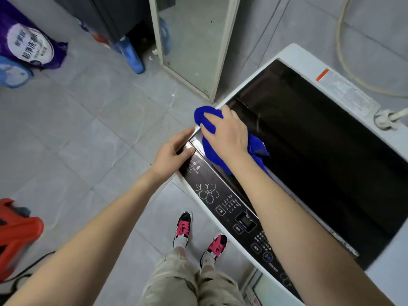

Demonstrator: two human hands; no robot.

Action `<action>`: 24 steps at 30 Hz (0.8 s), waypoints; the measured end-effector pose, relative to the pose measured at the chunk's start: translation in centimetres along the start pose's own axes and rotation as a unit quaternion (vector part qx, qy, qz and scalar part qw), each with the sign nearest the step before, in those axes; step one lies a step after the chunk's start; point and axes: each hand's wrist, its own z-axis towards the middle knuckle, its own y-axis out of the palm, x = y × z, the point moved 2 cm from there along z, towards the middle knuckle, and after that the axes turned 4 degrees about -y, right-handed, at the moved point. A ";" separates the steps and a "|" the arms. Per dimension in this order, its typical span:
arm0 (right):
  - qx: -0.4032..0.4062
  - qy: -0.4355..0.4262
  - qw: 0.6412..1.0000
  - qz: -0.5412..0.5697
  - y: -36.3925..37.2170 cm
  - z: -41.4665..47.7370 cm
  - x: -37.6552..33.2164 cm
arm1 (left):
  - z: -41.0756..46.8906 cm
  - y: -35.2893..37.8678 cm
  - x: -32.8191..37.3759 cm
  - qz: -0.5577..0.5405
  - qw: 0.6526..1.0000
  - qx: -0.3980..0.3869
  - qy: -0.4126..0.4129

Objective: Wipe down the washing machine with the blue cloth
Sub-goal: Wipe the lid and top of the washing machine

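Observation:
A white top-loading washing machine [344,89] with a dark glass lid and a black control panel fills the right side. A blue cloth [207,122] lies bunched on the lid's near left corner, part of it trailing to the right under my wrist. My right hand [225,133] presses down on the cloth, its fingers curled over the bunched end. My left hand [174,149] rests on the left end of the control panel, with the thumb on top and the fingers wrapped over the machine's corner edge.
Grey floor tiles lie to the left. A purple detergent bag [28,40] and blue bottles [130,54] stand at the back left, a red plastic object [15,235] at the lower left. A mirror panel [192,40] leans behind the machine. A hose [344,51] loops at the right.

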 end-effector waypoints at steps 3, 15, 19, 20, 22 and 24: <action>0.018 0.001 1.000 -0.007 -0.4 -3.4 0.4 | -0.4 -0.4 0.1 0.042 0.999 -0.005 0.007; 0.110 0.172 0.978 -0.048 -1.3 -17.9 5.0 | -1.2 1.6 -0.5 0.264 0.950 -0.001 0.164; 0.117 0.166 0.979 -0.020 -0.6 -8.1 2.6 | -0.9 1.4 -0.7 0.259 0.952 0.003 0.165; 0.102 0.163 0.981 -0.012 -0.8 -5.7 2.4 | -0.8 1.3 -0.8 0.255 0.952 0.000 0.168; 0.089 0.172 0.981 0.013 -1.3 -2.1 3.2 | -0.7 1.2 -0.8 0.252 0.953 -0.005 0.166; 0.104 0.199 0.974 0.022 -2.1 -0.4 5.0 | -0.8 1.1 -0.8 0.257 0.953 -0.006 0.162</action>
